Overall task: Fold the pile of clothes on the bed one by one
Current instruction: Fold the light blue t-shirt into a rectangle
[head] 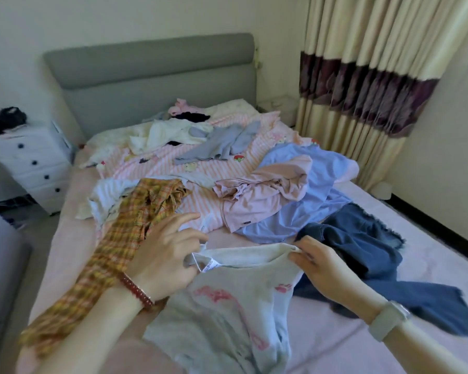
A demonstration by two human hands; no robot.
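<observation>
A light grey top with pink print (227, 306) lies at the near edge of the bed (416, 265). My left hand (165, 255) pinches its left shoulder by the neck label. Its right shoulder corner is pinched by my right hand (324, 268). Loose clothes lie around it: a yellow plaid shirt (125, 233) on the left, dark blue jeans (362, 244) on the right, a pink garment (265, 195) on a light blue one (308, 211), and a grey one (222, 144) and white ones (162, 136) farther back.
A pink striped quilt (200, 163) is spread under the clothes. Behind it stands a grey headboard (152, 71). A white drawer unit (30, 166) stands left of the bed, and curtains (368, 76) hang on the right.
</observation>
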